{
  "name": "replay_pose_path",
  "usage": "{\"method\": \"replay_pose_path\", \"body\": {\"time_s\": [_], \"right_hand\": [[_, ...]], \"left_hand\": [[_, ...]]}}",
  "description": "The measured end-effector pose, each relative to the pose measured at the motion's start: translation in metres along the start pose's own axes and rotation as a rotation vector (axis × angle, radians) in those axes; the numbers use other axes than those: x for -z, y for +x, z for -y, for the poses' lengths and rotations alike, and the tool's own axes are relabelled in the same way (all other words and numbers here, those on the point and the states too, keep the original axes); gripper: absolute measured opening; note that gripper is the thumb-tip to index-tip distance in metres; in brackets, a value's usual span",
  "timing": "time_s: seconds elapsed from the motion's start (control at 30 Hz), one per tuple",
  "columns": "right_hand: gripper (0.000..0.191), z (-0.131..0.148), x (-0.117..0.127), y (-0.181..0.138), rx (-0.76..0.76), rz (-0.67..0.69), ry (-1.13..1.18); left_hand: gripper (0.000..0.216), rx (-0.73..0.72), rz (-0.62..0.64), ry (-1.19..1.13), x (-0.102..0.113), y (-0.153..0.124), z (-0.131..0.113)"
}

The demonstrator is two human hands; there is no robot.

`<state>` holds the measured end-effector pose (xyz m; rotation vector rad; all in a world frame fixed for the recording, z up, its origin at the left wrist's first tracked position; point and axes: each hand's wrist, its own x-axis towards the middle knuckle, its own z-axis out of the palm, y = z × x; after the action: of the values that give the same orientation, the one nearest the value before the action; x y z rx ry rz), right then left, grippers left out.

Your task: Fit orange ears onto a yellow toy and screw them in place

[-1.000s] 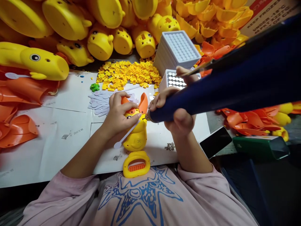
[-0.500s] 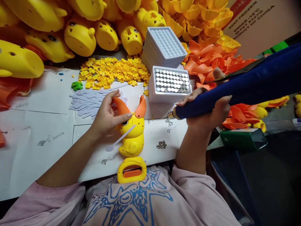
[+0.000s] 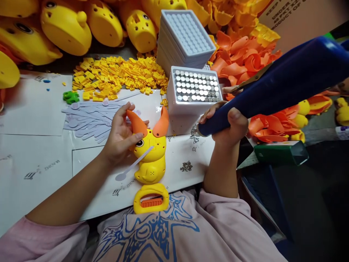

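- Toward seven o'clock from the center of my remote view, a yellow toy (image 3: 150, 169) lies on the white surface (image 3: 46, 182).
- My left hand (image 3: 122, 136) grips the toy by its orange flap (image 3: 137, 124) at eleven o'clock.
- My right hand (image 3: 230, 125), at the toy's two o'clock, clasps a blue tool (image 3: 278, 83), its tip apart from the toy.
- Small metal pieces (image 3: 186, 166) lie at the toy's three o'clock.

A green box (image 3: 274, 155) with an open end lies at the right, and a printed cardboard box (image 3: 294, 36) stands farther back. Nearer the middle rises a stack of pale trays (image 3: 187, 34). On the left lie a small green piece (image 3: 71, 96) and two blue bits (image 3: 47, 81).
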<state>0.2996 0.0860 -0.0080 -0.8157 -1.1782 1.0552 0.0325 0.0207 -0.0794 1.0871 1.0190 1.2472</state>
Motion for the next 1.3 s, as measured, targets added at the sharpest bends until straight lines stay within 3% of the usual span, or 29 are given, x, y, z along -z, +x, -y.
{"method": "replay_pose_path", "body": {"time_s": [0.23,0.4,0.63,0.73,0.83,0.93,1.03,1.13,1.3], "right_hand": [[0.042,-0.004,0.003,0.0,-0.058,0.001,-0.053],[0.033,-0.002,0.004,0.0,-0.033,-0.011,-0.008],[0.029,0.02,0.003,0.0,0.042,-0.009,0.14],[0.019,0.044,-0.003,-0.001,0.022,0.076,0.223],[0.034,0.069,-0.013,0.002,-0.067,0.192,0.256],[0.033,0.084,-0.033,0.009,-0.139,0.307,0.247],[0.029,0.08,-0.059,0.015,-0.172,0.358,0.255],[0.03,0.061,-0.081,0.018,-0.085,0.323,0.338],[0.049,0.036,-0.093,0.021,0.021,0.313,0.338]], "left_hand": [[0.077,0.016,-0.017,0.02,0.001,0.001,-0.001],[0.082,0.05,-0.031,-0.015,0.001,0.001,-0.002],[0.081,0.043,-0.006,-0.021,0.003,0.003,0.005],[0.079,0.02,-0.032,-0.03,0.001,0.005,0.006],[0.081,0.011,-0.064,-0.01,-0.001,0.005,0.005],[0.079,-0.001,-0.089,0.016,-0.002,0.005,0.004],[0.076,0.002,-0.116,-0.004,-0.004,0.004,0.004],[0.076,-0.002,-0.119,-0.006,-0.005,0.004,0.004],[0.073,-0.027,-0.096,0.004,-0.006,0.004,0.007]]}}
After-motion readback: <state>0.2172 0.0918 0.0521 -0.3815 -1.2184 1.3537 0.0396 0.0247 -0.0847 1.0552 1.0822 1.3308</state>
